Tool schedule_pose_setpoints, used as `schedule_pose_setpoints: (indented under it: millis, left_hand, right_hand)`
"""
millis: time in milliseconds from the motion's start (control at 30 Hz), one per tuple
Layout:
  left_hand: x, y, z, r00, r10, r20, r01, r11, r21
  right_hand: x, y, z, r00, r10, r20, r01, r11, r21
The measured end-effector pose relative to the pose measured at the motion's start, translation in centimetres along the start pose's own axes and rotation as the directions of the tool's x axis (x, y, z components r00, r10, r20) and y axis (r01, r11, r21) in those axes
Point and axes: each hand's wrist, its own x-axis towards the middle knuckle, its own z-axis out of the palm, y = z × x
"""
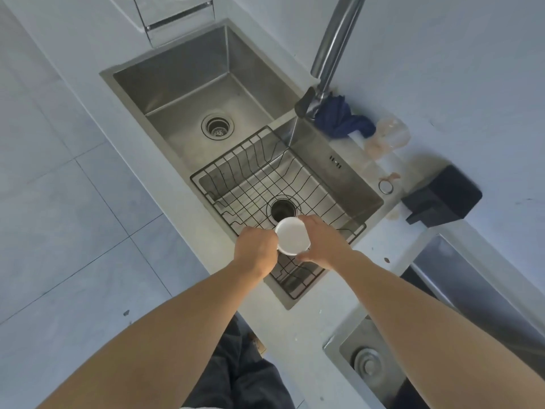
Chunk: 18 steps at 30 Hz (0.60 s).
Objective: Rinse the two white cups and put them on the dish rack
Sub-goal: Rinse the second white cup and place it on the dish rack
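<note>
Both hands close on one white cup (292,236). The left hand (256,250) grips the cup's left side, fingers curled shut, apparently around a handle that the hand hides. The right hand (322,243) wraps the opposite wall, with the thumb near the far rim and the fingers passing beneath. The cup sits between the two hands, mouth up and tipped slightly toward the camera, so the white interior shows. No contents are discernible.

The two-handed hold probably steadies the cup for swirling or wiping under water, one hand anchoring while the other works the surface.

The cup is held above the near part of the wire dish rack (265,184), which sits inside the right basin of the steel sink (348,178). The rack carries nothing visible. A drain opening (281,209) lies just beyond the cup, under the rack's wires.

The faucet (333,54) stands at the far edge, spout over the basin's far corner; a thin stream appears to fall from it, well apart from the cup. In judgement, the cup must move forward to meet the water.

A blue cloth (343,119) lies at the faucet base. A second white cup is not in view
</note>
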Motion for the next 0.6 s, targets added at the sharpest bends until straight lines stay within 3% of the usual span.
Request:
schedule_pose_setpoints:
  millis: [167, 367, 600]
  left_hand:
    - [-0.4, -0.2, 0.3, 1.000, -0.005, -0.024, 0.005, 1.000, -0.011]
    - [-0.9, -0.9, -1.6, 0.992, 0.022, -0.120, -0.041, 0.987, -0.159]
    - [-2.0, -3.3, -6.4, 0.966, 0.010, -0.259, -0.092, 0.947, -0.309]
  right_hand:
    - [0.1, 0.3, 0.0, 0.999, 0.033, -0.011, -0.032, 0.998, 0.062]
    - [-0.5, 0.2, -1.1, 0.996, 0.063, -0.063, -0.053, 0.987, 0.150]
    - [-0.6, -2.9, -5.9, 0.991, 0.002, -0.137, 0.023, 0.984, 0.177]
